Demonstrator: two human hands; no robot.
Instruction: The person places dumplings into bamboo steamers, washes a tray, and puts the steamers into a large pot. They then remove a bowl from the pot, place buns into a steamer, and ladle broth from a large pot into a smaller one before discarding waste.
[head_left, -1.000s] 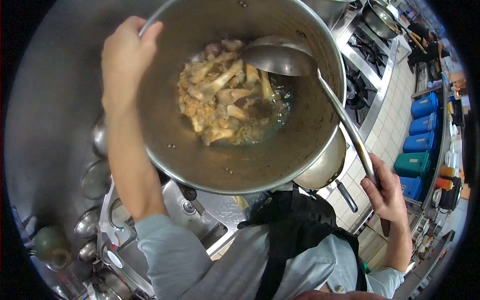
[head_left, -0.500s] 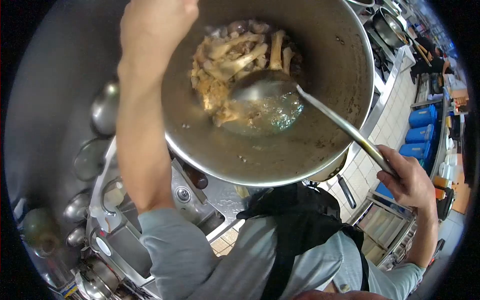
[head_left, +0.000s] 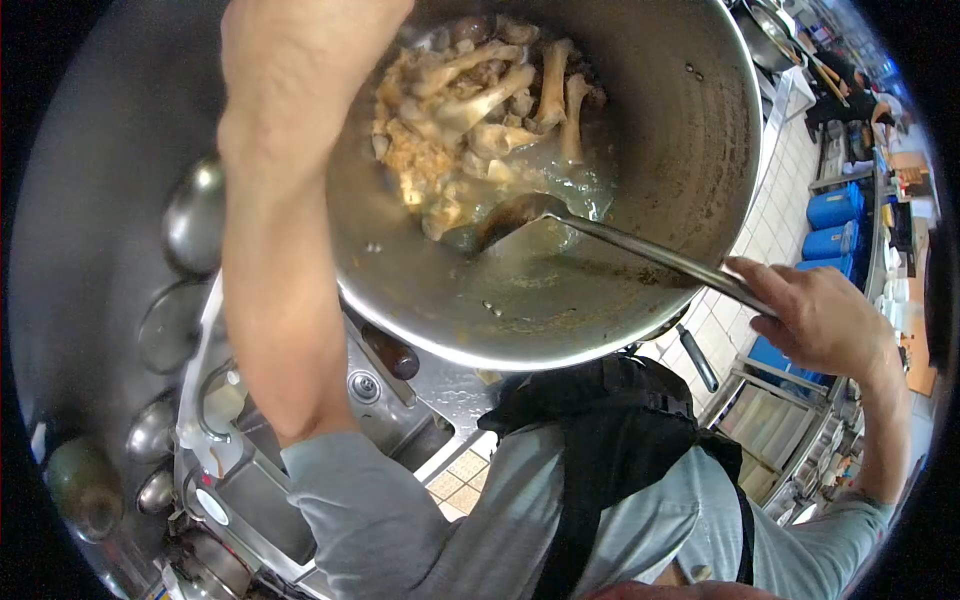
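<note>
A large steel stockpot (head_left: pixel 690 150) holds bones (head_left: pixel 485 100) in cloudy broth (head_left: pixel 590 190). My right hand (head_left: pixel 825 315) is wrapped round the handle of a long metal ladle (head_left: pixel 650 255), just outside the pot's near right rim. The ladle's bowl is inside the pot, tilted and partly in the broth, close to the nearer pieces of bone. My left hand (head_left: pixel 310 40) reaches up past the pot's left side to the top edge of the view. Its fingers are cut off there, so what it touches cannot be seen.
A steel sink (head_left: pixel 270 500) with a curved tap lies below left. Several ladles and round pans (head_left: pixel 195 215) hang along the left wall. A black pan handle (head_left: pixel 697 358) sticks out right of the pot. Blue bins (head_left: pixel 833 207) stand across the tiled floor (head_left: pixel 765 215).
The ladle's bowl has moved toward me and tipped, uncovering more bones. My right hand has shifted slightly up and right. The pot appears a little higher in the view.
</note>
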